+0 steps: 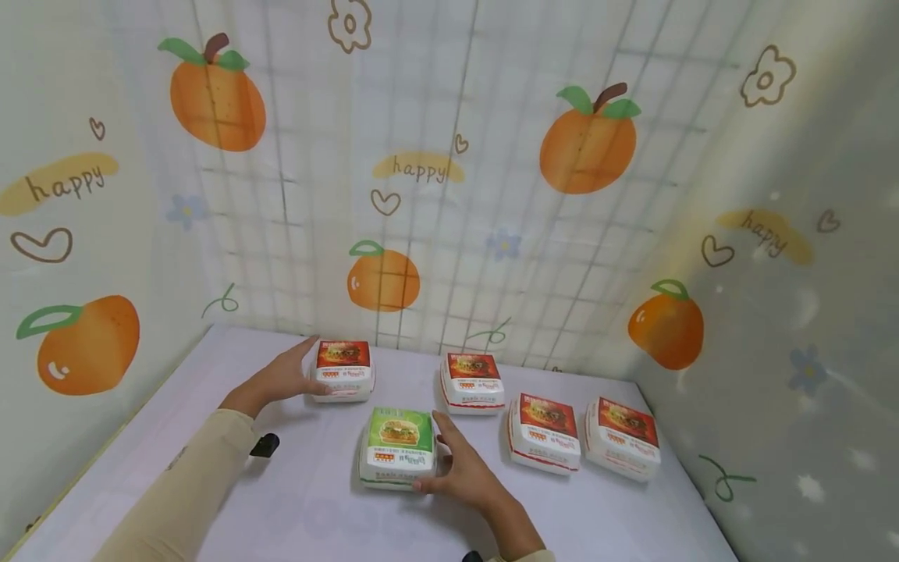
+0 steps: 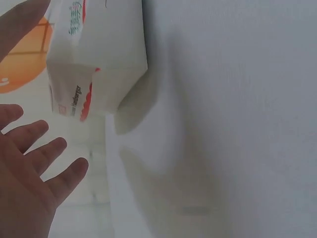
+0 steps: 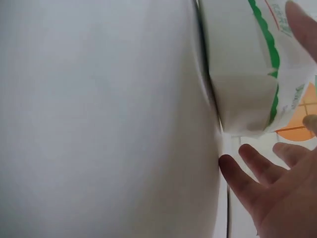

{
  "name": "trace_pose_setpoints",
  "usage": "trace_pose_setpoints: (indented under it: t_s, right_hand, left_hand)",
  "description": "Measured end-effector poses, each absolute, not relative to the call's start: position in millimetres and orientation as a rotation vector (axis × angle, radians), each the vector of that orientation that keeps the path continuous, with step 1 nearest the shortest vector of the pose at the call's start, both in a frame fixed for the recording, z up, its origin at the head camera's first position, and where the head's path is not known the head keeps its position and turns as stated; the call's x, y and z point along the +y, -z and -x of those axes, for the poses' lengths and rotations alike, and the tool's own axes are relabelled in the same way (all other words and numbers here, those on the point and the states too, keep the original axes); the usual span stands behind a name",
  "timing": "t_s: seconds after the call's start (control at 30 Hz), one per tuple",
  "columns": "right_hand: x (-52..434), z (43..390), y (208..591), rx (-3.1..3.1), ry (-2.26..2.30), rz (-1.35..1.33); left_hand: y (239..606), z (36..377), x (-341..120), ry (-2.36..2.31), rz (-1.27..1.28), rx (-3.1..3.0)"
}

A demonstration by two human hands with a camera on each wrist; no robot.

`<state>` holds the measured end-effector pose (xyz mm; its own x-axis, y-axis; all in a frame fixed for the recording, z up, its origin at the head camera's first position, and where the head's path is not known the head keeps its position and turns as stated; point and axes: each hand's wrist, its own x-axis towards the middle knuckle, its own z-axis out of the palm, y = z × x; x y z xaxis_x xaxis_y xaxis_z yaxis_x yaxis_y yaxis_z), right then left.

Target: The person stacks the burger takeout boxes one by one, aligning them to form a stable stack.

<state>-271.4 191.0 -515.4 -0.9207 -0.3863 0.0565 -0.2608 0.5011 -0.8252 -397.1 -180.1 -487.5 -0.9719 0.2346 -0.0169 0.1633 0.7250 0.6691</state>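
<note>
In the head view, a burger box with a red top [image 1: 342, 371] stands at the back left of the white table. My left hand [image 1: 281, 378] is at its left side, thumb near the front and fingers spread. The left wrist view shows those fingers [image 2: 67, 181] apart from the box's white side [image 2: 106, 42]. Nearer to me, a burger box with a green top [image 1: 397, 450] sits with my right hand [image 1: 463, 472] along its right side. In the right wrist view the fingers [image 3: 242, 181] are spread beside the white box with green trim [image 3: 242, 59]. Whether either thumb touches is unclear.
Three more red-topped burger boxes stand to the right: one at the back [image 1: 471, 384], one nearer [image 1: 543, 434] and one at the far right [image 1: 623, 439]. A curtain printed with oranges [image 1: 382, 281] surrounds the table [image 1: 309, 515] behind and at both sides.
</note>
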Motion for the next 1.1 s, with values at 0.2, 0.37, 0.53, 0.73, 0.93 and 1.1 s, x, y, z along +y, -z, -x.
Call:
trace_pose_setpoints:
  t_s: [0.2,0.37,0.53,0.73,0.93,1.1]
  right_hand:
    - [188.2,276.6,515.4,2.636,1.305,0.508]
    - [189.3,277.4,516.1,2.643,1.270,0.561]
    - [187.8,278.0,519.1,2.653,1.230,0.595]
    - [186.9,278.5,516.7,2.663,1.200,0.616]
    - [188.4,278.9,518.0,2.646,1.236,0.611]
    - [188.0,279.7,518.8,2.597,1.314,0.599]
  left_hand:
    - [492.9,405.1,-180.0,-1.111,-0.331,2.772]
    - [496.8,412.2,-177.6,-1.138,-0.315,2.709]
    - [498.7,415.9,-181.6,-1.146,-0.276,2.673]
    - [500.2,426.1,-183.4,-1.152,-0.303,2.650]
    - [499.7,432.2,-181.4,-1.141,-0.312,2.654]
    - [504.2,434.5,-180.4,-1.163,-0.293,2.637]
